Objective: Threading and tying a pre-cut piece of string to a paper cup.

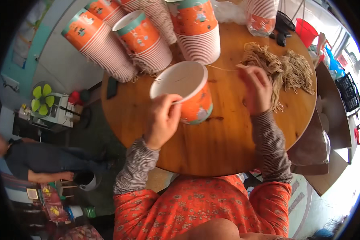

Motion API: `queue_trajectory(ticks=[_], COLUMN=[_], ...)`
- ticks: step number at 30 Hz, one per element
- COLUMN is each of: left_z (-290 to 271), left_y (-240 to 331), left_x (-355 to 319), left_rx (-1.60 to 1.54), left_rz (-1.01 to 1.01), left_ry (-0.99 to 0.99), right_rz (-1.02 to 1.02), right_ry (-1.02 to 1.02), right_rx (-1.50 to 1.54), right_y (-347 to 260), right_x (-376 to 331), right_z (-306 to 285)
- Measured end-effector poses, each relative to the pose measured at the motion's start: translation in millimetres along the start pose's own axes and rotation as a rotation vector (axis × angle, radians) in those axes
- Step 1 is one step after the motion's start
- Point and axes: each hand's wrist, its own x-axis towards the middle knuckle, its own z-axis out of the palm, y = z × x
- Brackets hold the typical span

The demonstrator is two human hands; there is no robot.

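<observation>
Left hand (163, 120) grips rim of orange paper cup (187, 94), tilted on round wooden table (212, 144) – opening toward person. Right hand (255, 89) pinches thin string (222, 68) from tan string pile (282, 68) – pulled taut toward cup.

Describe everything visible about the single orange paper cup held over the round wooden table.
The orange paper cup has a white inside, a rolled white rim, a teal band at its base and small printed pictures on its wall. It looks empty and is tipped, its mouth turned up toward the camera. The left hand pinches its near rim, thumb outside. A thin pale string runs from near its far rim to the right hand. It sits over the round wooden table; whether its base touches the wood is unclear.
</observation>
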Motion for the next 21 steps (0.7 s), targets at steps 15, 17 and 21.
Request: queue_trajectory(ticks=[15,17,21], left_z=[-17,-13,-14], left_y=[-29,-28,-32], left_x=[-11,-11,-8], left_rx=[-0.304,-0.194,0.005], left_rz=[-0.251,-0.186,0.029], left_ry=[0.046,0.068,0.084], right_rz=[0.020,0.036,-0.232], right_ry=[-0.204,-0.206,-0.355], right_rx=[0.024,0.017,-0.436], right_y=[39,45,33], right_x=[-65,-71,-79], right_z=[72,75,76])
